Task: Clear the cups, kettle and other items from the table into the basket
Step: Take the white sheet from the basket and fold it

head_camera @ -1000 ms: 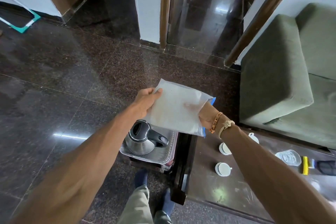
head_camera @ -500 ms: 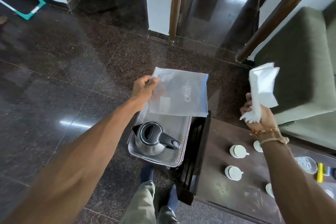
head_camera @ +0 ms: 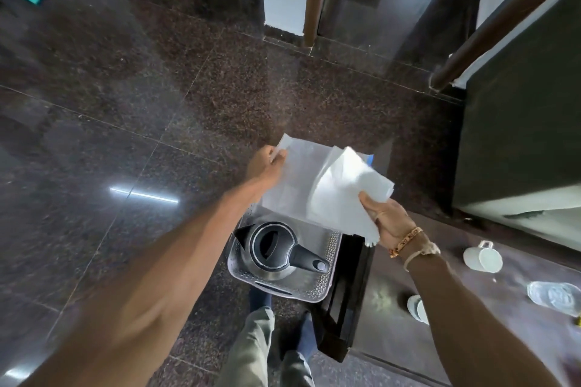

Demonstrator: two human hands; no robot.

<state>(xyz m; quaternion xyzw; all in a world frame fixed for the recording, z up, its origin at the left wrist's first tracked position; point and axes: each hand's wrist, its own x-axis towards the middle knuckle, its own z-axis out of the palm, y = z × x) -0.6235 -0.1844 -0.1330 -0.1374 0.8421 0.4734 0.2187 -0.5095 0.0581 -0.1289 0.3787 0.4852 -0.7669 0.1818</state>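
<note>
A: Left side, items?
B: Left hand (head_camera: 267, 166), pinching the corner of a clear bag (head_camera: 290, 188) above the basket (head_camera: 327, 287). Kettle (head_camera: 273, 250), upright inside that basket.
A: Right side?
B: White paper (head_camera: 349, 192), overlapping the bag, gripped in the right hand (head_camera: 390, 220). Cup (head_camera: 482, 256), on the bench (head_camera: 386, 324).

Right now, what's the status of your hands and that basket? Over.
Left hand pinches plastic bag, right hand grips white paper, both above basket. Kettle sits in basket. Cup and bottle on table. Nothing in the way.

Wrist bracelets (head_camera: 408, 239), olive trousers (head_camera: 251, 352)
</note>
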